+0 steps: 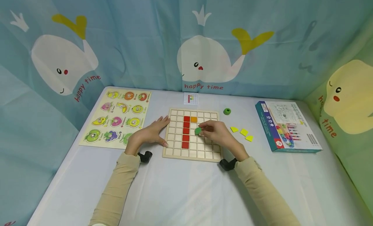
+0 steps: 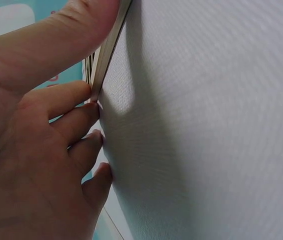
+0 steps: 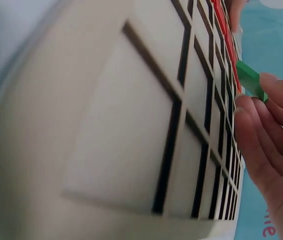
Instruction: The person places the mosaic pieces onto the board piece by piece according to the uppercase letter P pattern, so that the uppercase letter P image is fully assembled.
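Head view: placing seemed in hand; a flat green wooden tile [image 1: 198,131] was pinched by the right hand [image 1: 216,132] over a pale wooden grid board [image 1: 191,158], and levelling seemed called for. Left wrist view: the board's edge was touched by the left hand [image 2: 36,135], fingers extended. Right wrist view: the tile was held tilted at the fingertips.

The head view looks forward and down from the near side of the grid board [image 1: 193,138], farthest off; the left wrist view closely faces the board's left edge; the right wrist view, nearest, looks low across the board, sharing the green tile [image 3: 249,79] with the head view.
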Available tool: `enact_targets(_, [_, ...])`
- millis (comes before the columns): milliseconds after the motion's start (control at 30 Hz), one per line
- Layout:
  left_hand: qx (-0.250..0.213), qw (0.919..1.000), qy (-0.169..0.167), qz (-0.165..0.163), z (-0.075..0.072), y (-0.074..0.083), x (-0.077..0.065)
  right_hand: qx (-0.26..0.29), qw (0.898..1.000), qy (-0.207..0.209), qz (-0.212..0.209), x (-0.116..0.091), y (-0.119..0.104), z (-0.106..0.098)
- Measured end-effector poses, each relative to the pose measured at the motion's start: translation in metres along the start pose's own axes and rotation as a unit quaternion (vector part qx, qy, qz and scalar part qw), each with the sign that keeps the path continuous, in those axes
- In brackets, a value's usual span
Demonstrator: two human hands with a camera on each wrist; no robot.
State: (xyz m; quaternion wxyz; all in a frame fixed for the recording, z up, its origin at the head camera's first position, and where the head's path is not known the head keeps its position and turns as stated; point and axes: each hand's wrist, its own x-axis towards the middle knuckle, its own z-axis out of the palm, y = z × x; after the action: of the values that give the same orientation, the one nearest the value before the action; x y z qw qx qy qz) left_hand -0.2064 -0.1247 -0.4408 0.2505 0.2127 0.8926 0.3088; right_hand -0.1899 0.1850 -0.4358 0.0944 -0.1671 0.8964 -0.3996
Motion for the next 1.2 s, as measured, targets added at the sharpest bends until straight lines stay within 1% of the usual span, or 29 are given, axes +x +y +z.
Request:
enact_targets(267, [0.0,1.0,-0.005,-0.002,-0.001,0.001,-0.001,-0.019,0.999,-0.01,-0.023,0.009,-0.003,0.007])
enact_targets(433, [0.009,0.9998,-0.012,-0.008,0.0,0.001,-0.002,-0.024,0.999,-0.02,-0.026,0.012,-0.005,0.014])
enact_targets(533, [0.006,0.9999,-0.01,-0.006,0.0,0.001,-0.002,-0.03,0.999,-0.017,-0.028,0.013,-0.007,0.016])
enact_targets(700, [-0.001,1.0,-0.005,-0.004,0.0,0.001,-0.001,-0.043,0.999,-0.013,-0.03,0.013,-0.008,0.014])
enact_targets(933, [0.002,1.0,-0.005,-0.002,0.0,0.002,0.0,-0.049,0.998,-0.015,-0.025,0.011,-0.007,0.012])
enact_targets(1100, [0.003,1.0,-0.007,0.003,0.0,0.002,0.0,-0.057,0.998,-0.005,-0.034,0.007,-0.007,0.009])
enact_targets(1200, [0.007,1.0,-0.006,-0.001,-0.001,0.002,-0.002,-0.056,0.998,-0.002,-0.04,0.005,-0.006,0.006])
